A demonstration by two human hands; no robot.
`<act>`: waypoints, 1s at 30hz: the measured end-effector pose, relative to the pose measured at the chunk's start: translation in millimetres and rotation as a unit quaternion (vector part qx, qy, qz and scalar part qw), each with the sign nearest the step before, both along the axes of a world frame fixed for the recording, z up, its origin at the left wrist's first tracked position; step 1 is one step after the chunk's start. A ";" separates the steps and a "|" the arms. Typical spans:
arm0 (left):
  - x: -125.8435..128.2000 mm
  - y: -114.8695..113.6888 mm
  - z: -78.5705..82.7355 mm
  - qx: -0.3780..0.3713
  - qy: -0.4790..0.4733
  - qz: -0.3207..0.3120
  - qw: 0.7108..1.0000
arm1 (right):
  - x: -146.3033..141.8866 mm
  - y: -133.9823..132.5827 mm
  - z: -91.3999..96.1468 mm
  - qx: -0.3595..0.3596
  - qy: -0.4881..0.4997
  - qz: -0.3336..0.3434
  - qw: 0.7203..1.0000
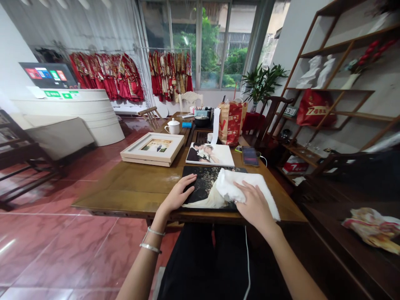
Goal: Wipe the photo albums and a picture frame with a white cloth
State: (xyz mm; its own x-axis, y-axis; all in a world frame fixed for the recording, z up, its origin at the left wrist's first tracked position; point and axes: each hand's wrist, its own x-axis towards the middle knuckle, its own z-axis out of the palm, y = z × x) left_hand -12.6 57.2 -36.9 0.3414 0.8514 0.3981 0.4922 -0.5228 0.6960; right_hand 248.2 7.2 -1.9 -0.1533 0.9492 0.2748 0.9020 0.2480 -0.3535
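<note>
A dark photo panel point(201, 185) with a pale dress in its picture lies flat at the table's near edge. My left hand point(181, 192) rests on its left side, fingers stretched out. Under my right hand point(253, 204) is a bunched white cloth point(231, 185), pressed onto the panel's right part and hiding it; the fingers grip the cloth, whose loose end spreads to the right. Just behind the panel lies a white photo album or print point(223, 155) showing a couple. To the left is a pale framed picture point(153, 148), lying face up.
Behind stand a white lidded mug point(173, 126), a black bowl point(202, 121) and a red paper bag point(230, 124). A phone point(250, 156) with a white cable lies right. Wooden shelves point(337, 89) rise at the right; a white counter point(84, 112) stands left.
</note>
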 end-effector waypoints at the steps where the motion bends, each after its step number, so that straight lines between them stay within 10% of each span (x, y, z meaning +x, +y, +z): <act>1: 0.0 0.1 -0.1 0.001 -0.003 0.000 1.000 | -5.9 3.5 0.5 0.003 -0.009 -0.014 1.000; 11: 5.2 -5.5 10.6 -0.073 -0.044 0.031 0.996 | -96.0 -34.8 13.3 0.031 0.018 0.100 0.994; 17: 7.7 -6.0 10.4 -0.052 -0.036 0.037 0.997 | -71.2 -46.6 10.0 0.006 0.079 0.152 0.985; 24: 4.5 -3.1 7.1 0.015 -0.013 -0.005 1.000 | -0.1 10.5 -0.7 -0.004 0.044 -0.003 0.999; 30: 3.4 -1.5 6.2 0.017 -0.007 0.001 1.000 | -15.7 77.5 10.8 -0.048 0.048 0.028 0.997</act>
State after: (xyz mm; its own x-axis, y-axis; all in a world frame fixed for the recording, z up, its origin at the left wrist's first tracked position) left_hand -9.2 55.7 -30.8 0.3349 0.8381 0.4306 0.4835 -0.5450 0.6850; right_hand 232.6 84.7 8.9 -0.1831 0.9626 0.1995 0.8485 0.2573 -0.4624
